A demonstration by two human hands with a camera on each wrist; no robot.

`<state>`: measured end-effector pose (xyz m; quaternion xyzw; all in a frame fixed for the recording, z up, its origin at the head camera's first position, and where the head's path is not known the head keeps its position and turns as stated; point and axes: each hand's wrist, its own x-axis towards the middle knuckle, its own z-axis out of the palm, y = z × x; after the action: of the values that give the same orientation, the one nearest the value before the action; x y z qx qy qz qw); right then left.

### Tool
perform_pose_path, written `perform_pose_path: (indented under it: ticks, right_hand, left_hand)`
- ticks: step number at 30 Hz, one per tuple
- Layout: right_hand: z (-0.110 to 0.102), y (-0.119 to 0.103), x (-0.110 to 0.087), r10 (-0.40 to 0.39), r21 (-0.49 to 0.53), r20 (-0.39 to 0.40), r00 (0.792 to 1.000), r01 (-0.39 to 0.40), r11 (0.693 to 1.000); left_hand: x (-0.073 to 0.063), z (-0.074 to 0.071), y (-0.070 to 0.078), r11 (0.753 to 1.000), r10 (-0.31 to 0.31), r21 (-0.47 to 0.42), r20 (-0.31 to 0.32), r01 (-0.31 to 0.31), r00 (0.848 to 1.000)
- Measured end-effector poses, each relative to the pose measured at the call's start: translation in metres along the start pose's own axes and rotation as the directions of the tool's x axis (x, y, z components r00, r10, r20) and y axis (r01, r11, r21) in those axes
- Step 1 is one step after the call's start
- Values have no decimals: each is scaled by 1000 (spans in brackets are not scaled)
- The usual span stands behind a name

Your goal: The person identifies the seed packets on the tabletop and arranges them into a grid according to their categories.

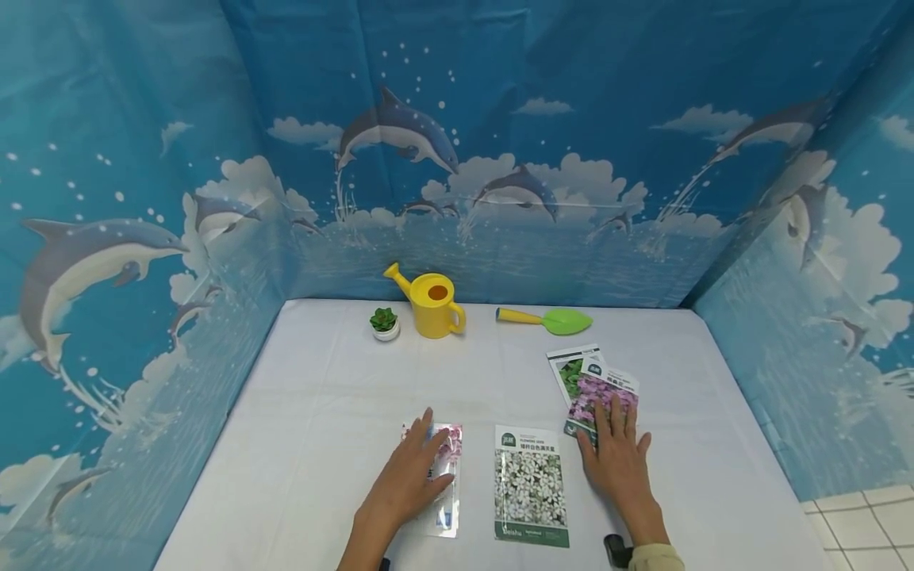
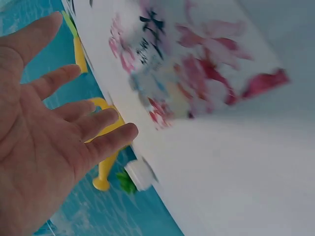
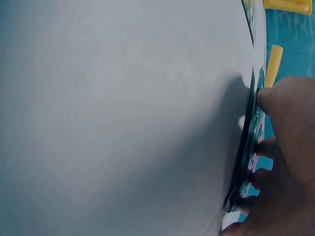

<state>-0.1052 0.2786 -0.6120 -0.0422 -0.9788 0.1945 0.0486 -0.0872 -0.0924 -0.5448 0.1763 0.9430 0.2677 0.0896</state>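
My left hand (image 1: pixel 405 480) hovers over a shiny seed packet with pink flowers (image 1: pixel 448 503), its fingers spread and holding nothing; in the left wrist view the palm shows beside that packet (image 2: pixel 211 54). The fingertips of my right hand (image 1: pixel 620 464) rest on a purple-flower seed packet (image 1: pixel 605 388), fingers straight. This packet partly covers another one with green leaves (image 1: pixel 571 375). Between my hands lies a white-flower seed packet (image 1: pixel 531 488), flat on the cloth. The right wrist view shows the right fingers on the purple packet (image 3: pixel 246 152), seen edge-on.
Along the back of the white-covered table (image 1: pixel 321 428) stand a small potted succulent (image 1: pixel 385 325) and a yellow watering can (image 1: pixel 434 309). A toy trowel (image 1: pixel 564 320) with a yellow handle lies to their right. Blue dolphin-print curtains (image 1: pixel 457 174) enclose the back and sides.
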Motion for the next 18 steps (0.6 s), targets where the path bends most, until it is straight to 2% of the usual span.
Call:
perform_pose_path:
  ticks: [4, 10, 13, 18]
  right_hand:
    - [-4, 5, 0, 20, 1, 18, 1000, -20, 1000]
    - [-9, 11, -2, 53, -2, 27, 998, -53, 999]
    - [-11, 15, -4, 65, -3, 21, 998, -65, 998]
    - [-12, 22, -7, 75, 13, -5, 997, -75, 997]
  left_hand:
    - [21, 2, 12, 997, 51, 48, 40, -52, 998]
    - [49, 8, 29, 990, 90, 95, 112, -101, 990]
    - [63, 11, 40, 988, 128, 66, 166, -140, 978]
    - [88, 19, 62, 980, 187, 11, 269, -197, 945]
